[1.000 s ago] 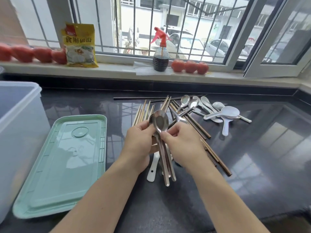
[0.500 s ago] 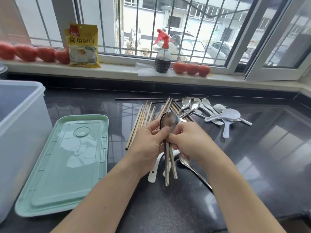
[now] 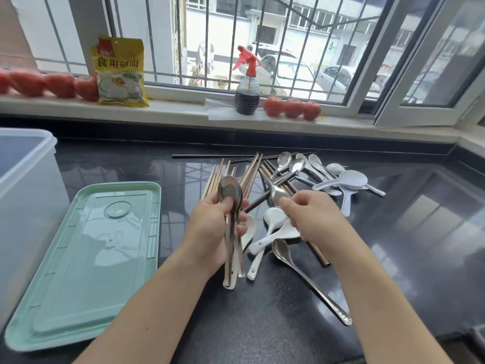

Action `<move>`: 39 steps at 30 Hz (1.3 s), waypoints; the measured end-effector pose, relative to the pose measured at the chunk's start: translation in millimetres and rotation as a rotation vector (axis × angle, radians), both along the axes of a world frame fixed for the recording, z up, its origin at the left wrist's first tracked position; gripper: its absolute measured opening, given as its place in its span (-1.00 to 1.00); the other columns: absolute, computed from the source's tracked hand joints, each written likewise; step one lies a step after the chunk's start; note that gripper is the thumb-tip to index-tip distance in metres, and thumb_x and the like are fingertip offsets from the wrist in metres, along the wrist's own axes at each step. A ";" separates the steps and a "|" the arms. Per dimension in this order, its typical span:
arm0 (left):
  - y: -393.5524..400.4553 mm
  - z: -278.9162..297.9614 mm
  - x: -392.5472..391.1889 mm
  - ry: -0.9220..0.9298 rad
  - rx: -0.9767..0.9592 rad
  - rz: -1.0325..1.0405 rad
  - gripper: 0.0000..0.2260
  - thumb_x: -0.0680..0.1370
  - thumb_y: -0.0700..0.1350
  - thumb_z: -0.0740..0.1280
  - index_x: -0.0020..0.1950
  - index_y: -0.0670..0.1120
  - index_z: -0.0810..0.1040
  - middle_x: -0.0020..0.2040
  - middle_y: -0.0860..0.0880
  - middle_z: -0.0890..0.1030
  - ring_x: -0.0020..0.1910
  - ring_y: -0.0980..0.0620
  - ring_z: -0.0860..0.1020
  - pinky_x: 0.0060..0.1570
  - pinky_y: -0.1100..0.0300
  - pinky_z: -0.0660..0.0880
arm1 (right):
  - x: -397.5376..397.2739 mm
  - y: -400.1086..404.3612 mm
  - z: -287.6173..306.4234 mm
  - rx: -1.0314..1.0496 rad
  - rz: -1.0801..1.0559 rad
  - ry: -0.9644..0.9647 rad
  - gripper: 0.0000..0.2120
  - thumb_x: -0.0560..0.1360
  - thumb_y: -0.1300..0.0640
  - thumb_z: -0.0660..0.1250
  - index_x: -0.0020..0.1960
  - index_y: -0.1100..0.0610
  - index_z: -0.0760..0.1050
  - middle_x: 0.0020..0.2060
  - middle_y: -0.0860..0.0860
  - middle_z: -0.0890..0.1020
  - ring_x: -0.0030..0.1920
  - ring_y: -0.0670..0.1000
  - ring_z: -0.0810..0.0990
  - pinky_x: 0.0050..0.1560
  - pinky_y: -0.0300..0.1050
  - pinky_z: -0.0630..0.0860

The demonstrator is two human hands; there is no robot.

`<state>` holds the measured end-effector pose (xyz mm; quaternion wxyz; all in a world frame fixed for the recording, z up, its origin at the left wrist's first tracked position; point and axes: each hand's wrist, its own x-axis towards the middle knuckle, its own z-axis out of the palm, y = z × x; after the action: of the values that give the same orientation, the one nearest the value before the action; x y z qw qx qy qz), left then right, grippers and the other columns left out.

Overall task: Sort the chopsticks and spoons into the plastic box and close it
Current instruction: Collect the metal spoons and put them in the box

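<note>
Over the middle of the dark counter, the left hand is wrapped around a stack of metal spoons, thumb pressed into the top bowl, fingers curled round the handles, which hang down toward the near edge. Bowls up, handles down, a tight grip. Just beside it, the right hand has its fingers curled and pinches another metal spoon by the bowl; how firm that pinch is I cannot tell, as the knuckles hide the fingertips. Under and between the hands lie 3 white spoons, and a long steel spoon stretches toward the near right. The wooden chopsticks fan out behind the hands toward the far edge, with more spoons, steel and white, piled at their right. On the left side of the counter the green lid lies flat, off the clear plastic box, which stands open at the left edge. Along the windowsill sit tomatoes, a spray bottle and a yellow packet.
</note>
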<state>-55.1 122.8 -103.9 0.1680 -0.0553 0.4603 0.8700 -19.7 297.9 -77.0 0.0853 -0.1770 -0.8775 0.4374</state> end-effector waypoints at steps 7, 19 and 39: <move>-8.6 -4.4 -13.4 -0.038 0.071 0.178 -0.75 0.71 -0.29 0.03 0.14 -0.18 0.50 -0.15 -0.14 0.51 -0.43 0.09 0.38 -0.52 0.25 0.28 | -42.9 56.6 4.7 0.362 -0.138 -0.081 -0.78 0.56 0.15 0.29 -0.20 0.20 0.62 -0.30 0.10 0.66 -0.18 0.11 0.59 -0.17 -0.02 0.52; -13.1 -2.3 -14.2 -0.033 -0.029 0.065 -0.88 0.71 -0.23 0.09 0.06 -0.15 0.40 -0.23 -0.08 0.44 -0.47 0.07 0.29 -0.54 0.23 0.16 | -172.0 72.9 -2.4 0.485 -0.362 -0.187 -0.77 0.61 0.14 0.27 0.19 0.22 0.56 0.18 0.22 0.60 0.20 0.26 0.57 -0.04 -0.04 0.39; -14.5 0.0 -12.2 -0.013 -0.012 -0.167 -0.42 0.71 0.28 0.00 0.19 -0.14 0.60 -0.16 -0.06 0.46 -0.41 0.09 0.35 -0.43 0.21 0.26 | -57.3 -48.3 46.9 0.208 0.298 0.239 -0.87 0.55 0.11 0.40 -0.16 0.09 0.62 -0.40 -0.03 0.63 -0.42 -0.09 0.56 -0.34 -0.18 0.50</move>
<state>-67.3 108.3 -104.0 0.2427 -0.0231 0.4676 0.8497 -77.0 249.6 -30.1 0.1409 0.0176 -0.9180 0.3702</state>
